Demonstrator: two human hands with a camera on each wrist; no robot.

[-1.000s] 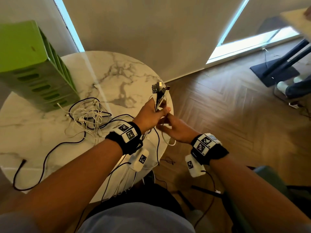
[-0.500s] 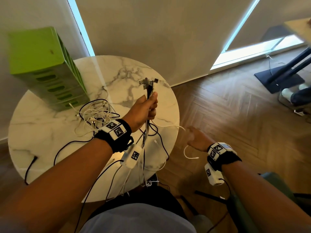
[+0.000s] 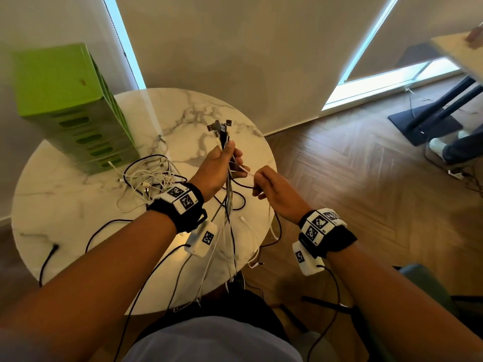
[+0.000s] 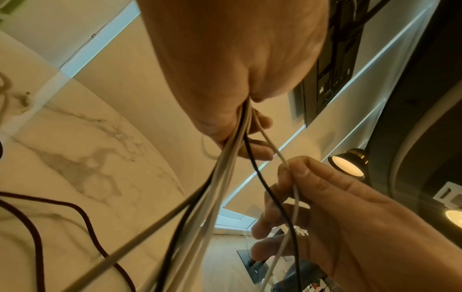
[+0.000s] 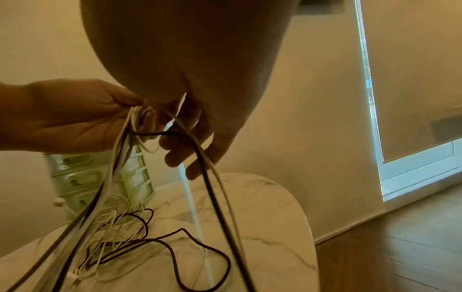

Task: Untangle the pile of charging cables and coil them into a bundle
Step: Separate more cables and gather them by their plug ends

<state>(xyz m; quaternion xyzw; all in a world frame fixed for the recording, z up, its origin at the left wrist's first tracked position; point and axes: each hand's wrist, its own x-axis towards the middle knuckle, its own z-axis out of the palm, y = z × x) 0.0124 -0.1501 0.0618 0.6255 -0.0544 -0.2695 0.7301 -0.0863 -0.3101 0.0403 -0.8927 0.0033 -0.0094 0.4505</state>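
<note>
My left hand [image 3: 226, 160] grips a bunch of white and black charging cables [image 4: 226, 164] above the round marble table [image 3: 78, 218]. Their USB plugs [image 3: 220, 128] stick up out of the fist and the cords hang down past the table's edge. Just to its right, my right hand [image 3: 260, 182] pinches one white cable [image 4: 285, 168] that runs out of the left fist. A black cable [image 4: 272, 197] runs across the right hand's fingers [image 4: 265, 227]. A tangled pile of cables [image 3: 147, 180] lies on the table behind my left wrist.
A green slotted plastic box [image 3: 73, 108] stands at the table's back left. One black cable end [image 3: 53, 248] lies near the table's left front rim. Wood floor lies to the right, with a dark stand base [image 3: 423, 124] and someone's foot [image 3: 441, 147] beyond.
My right hand, which had dropped away to the lower right half a second ago, has come back up beside the left fist and now pinches a white cable. The left hand keeps its grip.
</note>
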